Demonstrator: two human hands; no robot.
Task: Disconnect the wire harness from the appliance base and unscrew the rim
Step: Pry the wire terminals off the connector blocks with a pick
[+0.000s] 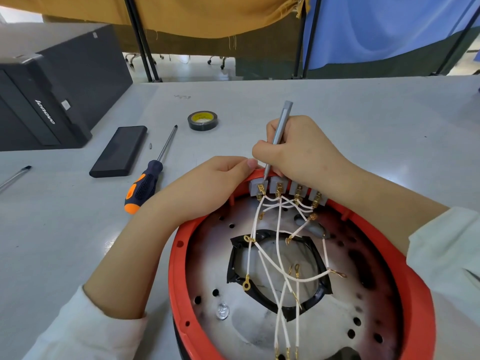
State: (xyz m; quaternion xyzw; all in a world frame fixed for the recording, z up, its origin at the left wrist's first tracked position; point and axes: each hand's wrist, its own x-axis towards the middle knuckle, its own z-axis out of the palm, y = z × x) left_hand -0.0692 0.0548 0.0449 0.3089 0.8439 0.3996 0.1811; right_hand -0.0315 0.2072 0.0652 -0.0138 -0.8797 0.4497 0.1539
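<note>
The right hand [293,149] is curled round a slim grey screwdriver [279,131], its tip down at the leftmost of 4 grey terminal blocks [285,189] on the far edge of the orange rim [179,255]. The left hand [207,183] grips that rim just beside the tip, thumb on top. The white wire harness [278,242] fans from the blocks across the appliance base [213,255], most ring ends lying loose. I'd worry the tip slips off the small screw and jabs the left thumb, or scars the brass lug.
</note>
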